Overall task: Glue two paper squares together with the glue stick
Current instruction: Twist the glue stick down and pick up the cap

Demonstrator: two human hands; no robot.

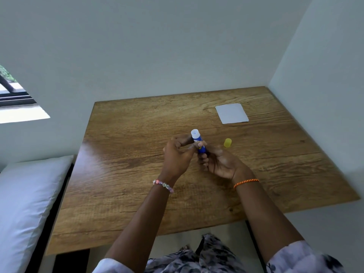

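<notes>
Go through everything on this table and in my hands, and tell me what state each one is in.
glue stick: uncapped, tilted, held in both hands
yellow cap: off, on the table, right of the stick
white paper: flat, far right, untouched
left hand: gripping the stick's upper part
right hand: gripping the stick's base

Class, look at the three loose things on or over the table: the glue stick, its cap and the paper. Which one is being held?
The glue stick: both hands grip its blue tube upright, uncapped. The yellow cap and the white paper lie untouched on the table.
</notes>
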